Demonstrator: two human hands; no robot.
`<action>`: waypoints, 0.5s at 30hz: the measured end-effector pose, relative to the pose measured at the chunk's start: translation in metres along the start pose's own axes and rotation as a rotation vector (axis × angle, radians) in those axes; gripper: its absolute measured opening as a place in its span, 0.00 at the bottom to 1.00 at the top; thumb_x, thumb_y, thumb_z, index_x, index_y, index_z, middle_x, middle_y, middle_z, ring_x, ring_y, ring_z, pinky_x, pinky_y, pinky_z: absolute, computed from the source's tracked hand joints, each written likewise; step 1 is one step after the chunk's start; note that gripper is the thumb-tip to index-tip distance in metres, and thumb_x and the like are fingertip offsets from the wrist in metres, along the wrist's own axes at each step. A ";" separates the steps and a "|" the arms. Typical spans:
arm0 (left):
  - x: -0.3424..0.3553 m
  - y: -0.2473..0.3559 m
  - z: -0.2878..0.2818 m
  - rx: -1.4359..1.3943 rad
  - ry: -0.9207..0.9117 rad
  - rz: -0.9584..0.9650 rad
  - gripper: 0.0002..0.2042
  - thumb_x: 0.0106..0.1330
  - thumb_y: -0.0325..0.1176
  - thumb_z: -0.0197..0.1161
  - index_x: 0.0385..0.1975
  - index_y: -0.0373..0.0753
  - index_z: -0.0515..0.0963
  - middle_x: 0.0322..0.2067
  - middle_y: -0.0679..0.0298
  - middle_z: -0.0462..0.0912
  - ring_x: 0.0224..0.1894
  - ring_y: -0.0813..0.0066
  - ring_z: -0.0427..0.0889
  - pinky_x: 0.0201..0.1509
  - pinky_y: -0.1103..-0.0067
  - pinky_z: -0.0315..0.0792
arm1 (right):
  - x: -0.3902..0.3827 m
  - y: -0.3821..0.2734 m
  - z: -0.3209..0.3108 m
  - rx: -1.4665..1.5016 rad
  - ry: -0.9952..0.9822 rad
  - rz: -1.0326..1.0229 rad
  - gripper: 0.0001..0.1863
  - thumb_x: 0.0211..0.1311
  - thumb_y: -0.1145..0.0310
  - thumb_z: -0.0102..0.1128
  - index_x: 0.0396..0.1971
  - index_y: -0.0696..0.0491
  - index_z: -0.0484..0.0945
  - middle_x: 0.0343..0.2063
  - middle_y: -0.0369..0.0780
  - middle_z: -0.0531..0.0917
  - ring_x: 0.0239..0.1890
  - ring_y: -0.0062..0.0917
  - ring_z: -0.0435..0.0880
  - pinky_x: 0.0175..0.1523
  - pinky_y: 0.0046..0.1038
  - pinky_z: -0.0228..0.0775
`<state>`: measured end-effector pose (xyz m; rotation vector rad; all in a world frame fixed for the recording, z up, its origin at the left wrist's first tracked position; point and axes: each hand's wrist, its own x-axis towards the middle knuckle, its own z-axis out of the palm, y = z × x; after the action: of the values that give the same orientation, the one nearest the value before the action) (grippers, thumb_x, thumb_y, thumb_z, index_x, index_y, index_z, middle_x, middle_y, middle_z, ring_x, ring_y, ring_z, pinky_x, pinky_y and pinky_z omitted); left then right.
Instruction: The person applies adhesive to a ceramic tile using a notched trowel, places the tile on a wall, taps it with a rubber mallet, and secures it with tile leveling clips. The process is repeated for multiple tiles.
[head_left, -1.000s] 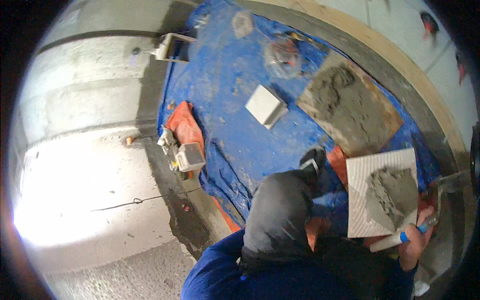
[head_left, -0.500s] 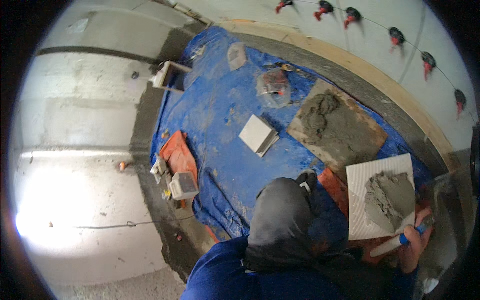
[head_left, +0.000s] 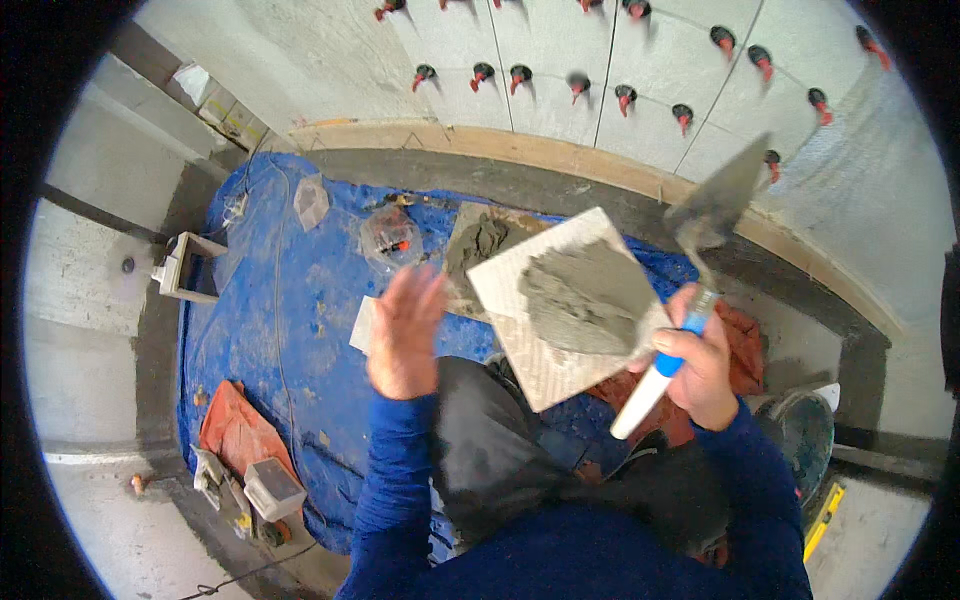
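Observation:
My right hand [head_left: 700, 365] is wrapped round the white and blue handle of a pointed trowel [head_left: 722, 205], its grey-smeared blade tilted up and away. Beside that hand is a square white tile [head_left: 500, 335] with a ribbed back, tilted over my legs. A thick mound of grey mortar [head_left: 585, 300] covers much of it. Whether my right fingers also support the tile is hidden. Left of the tile, my left hand [head_left: 405, 340] is raised with fingers stretched, slightly blurred and holding nothing.
A blue tarp [head_left: 320, 300] covers the floor, bearing a mortar-covered board [head_left: 470, 225], a white tile [head_left: 362, 325] and a plastic bag [head_left: 390, 240]. An orange cloth [head_left: 240, 430] lies left; a bucket [head_left: 805, 435] and yellow level [head_left: 824, 520] are right. Red-black clips [head_left: 625, 98] stud the tiled wall.
The view has shifted right and toward the wall. My left hand has come into view, open. The mortar-covered tile and trowel now appear nearer the middle, with the trowel blade raised into clear view.

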<state>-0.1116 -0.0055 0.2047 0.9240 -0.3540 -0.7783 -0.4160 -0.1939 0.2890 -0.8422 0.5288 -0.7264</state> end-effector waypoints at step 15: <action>0.050 0.080 0.054 -0.395 -0.144 0.360 0.52 0.62 0.80 0.43 0.76 0.41 0.57 0.74 0.47 0.61 0.73 0.35 0.60 0.69 0.30 0.53 | 0.056 0.108 0.026 -0.780 0.054 0.042 0.17 0.74 0.57 0.60 0.46 0.54 0.67 0.26 0.38 0.78 0.18 0.22 0.78 0.19 0.27 0.73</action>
<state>-0.0737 -0.0446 0.2990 0.4178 -0.4582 -0.5541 -0.3230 -0.1743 0.2085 -1.5297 0.8986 -0.4958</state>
